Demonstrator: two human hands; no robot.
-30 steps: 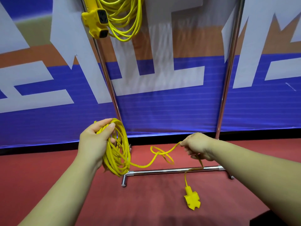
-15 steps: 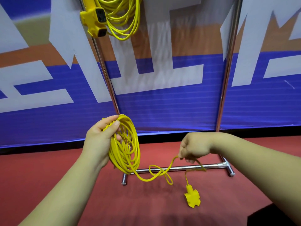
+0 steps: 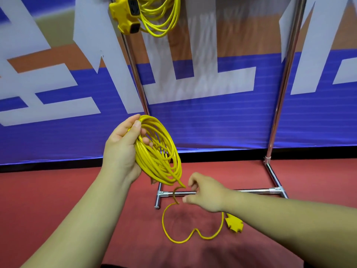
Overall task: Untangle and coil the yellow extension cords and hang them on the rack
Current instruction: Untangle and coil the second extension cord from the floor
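Note:
My left hand (image 3: 121, 151) grips a coil of yellow extension cord (image 3: 160, 151), held upright in front of the rack's left post (image 3: 135, 74). The cord's loose tail (image 3: 179, 240) drops from the coil's bottom, loops over the red floor and rises under my right hand (image 3: 206, 192). That hand is just below the coil, thumb and forefinger spread beside the cord, the tail seemingly kept in its palm. The yellow plug (image 3: 234, 224) hangs under my right wrist. A second coiled yellow cord (image 3: 162, 18) with its socket block (image 3: 127, 14) hangs at the rack's top left.
The chrome rack has a right post (image 3: 284, 74) and a low base bar (image 3: 251, 190) on the red floor (image 3: 58, 190). A blue, white and orange banner (image 3: 212, 122) stands close behind it.
My right hand has moved left and down to just beneath the coil. The tail has slackened into a bigger loop on the floor. My left hand has lifted the coil a little.

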